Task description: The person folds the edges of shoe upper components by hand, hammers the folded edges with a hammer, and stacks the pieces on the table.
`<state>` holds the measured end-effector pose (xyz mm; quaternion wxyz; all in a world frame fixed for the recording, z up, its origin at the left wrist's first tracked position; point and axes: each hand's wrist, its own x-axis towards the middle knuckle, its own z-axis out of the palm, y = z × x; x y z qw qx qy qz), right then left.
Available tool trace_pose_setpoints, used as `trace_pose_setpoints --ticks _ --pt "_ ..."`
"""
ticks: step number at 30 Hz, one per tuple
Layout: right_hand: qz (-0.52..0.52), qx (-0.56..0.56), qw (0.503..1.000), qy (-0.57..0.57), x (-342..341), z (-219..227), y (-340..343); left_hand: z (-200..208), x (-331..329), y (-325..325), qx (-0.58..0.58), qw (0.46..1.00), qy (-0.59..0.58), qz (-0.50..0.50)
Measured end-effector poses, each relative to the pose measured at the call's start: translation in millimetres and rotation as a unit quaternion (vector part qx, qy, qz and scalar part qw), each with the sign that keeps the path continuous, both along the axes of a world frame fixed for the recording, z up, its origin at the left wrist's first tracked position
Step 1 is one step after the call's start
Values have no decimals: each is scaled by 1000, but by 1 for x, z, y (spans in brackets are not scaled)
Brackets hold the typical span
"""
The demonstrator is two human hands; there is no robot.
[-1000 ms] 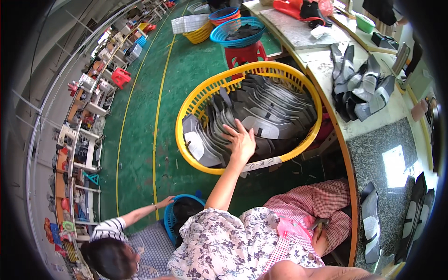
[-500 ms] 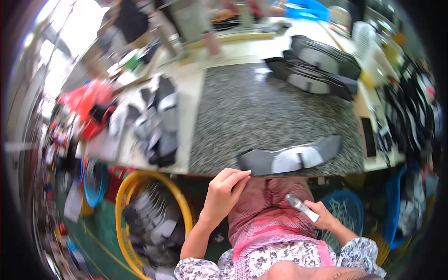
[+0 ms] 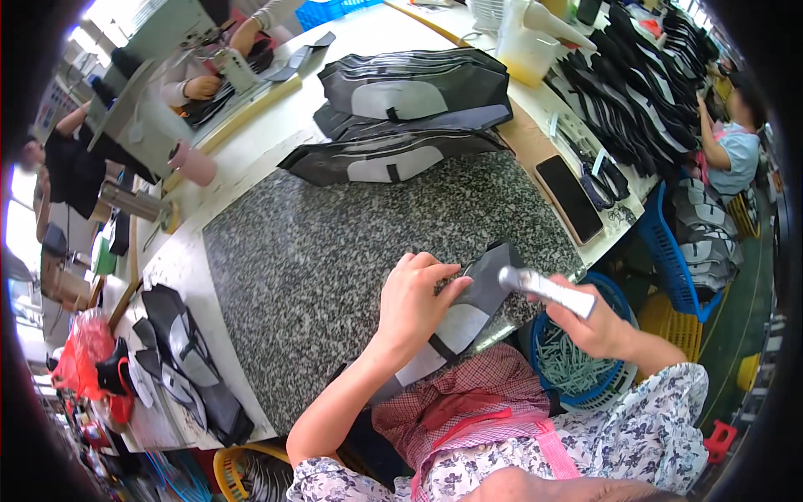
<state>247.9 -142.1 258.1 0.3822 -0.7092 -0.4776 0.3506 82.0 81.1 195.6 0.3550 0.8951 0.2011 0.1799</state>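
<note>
The left hand (image 3: 416, 299) lies with curled fingers on a dark grey shoe upper piece (image 3: 468, 314) with white panels, pressing it down at the near edge of the speckled granite slab (image 3: 335, 251) set into the bench (image 3: 251, 159). Part of the piece hangs off the slab's edge over the person's pink checked apron (image 3: 477, 402). The right hand (image 3: 598, 322) is closed around a silvery, stick-shaped tool (image 3: 548, 289), whose tip sits right at the piece's upper end, just beside the left fingertips.

Farther back on the slab, well apart from the hands, is a stack of similar grey-and-white uppers (image 3: 401, 117). A black phone (image 3: 569, 198) lies to the right of the slab near some scissors (image 3: 598, 180). Below the right hand a blue basket (image 3: 577, 368) holds pale strips. More cut pieces (image 3: 180, 368) sit at the bench's left end. Other people work at the far side and off to the right.
</note>
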Motion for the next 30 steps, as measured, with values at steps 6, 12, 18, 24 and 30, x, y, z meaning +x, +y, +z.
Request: trace_pose_setpoints --ticks 6,12,18,24,30 --pt "1 -47 999 -16 29 12 48 -15 20 5 10 1000 -9 -2" --pt "39 -13 997 -71 47 -4 60 -24 20 0 46 994 -73 -66" --pt "111 -89 985 -96 43 -11 67 -21 14 1 158 977 -40 -134" --pt "79 -84 993 -41 42 -13 68 -15 16 -1 253 956 -3 -146" --pt "118 -143 982 -26 50 -15 73 -20 15 4 31 999 -43 -4"
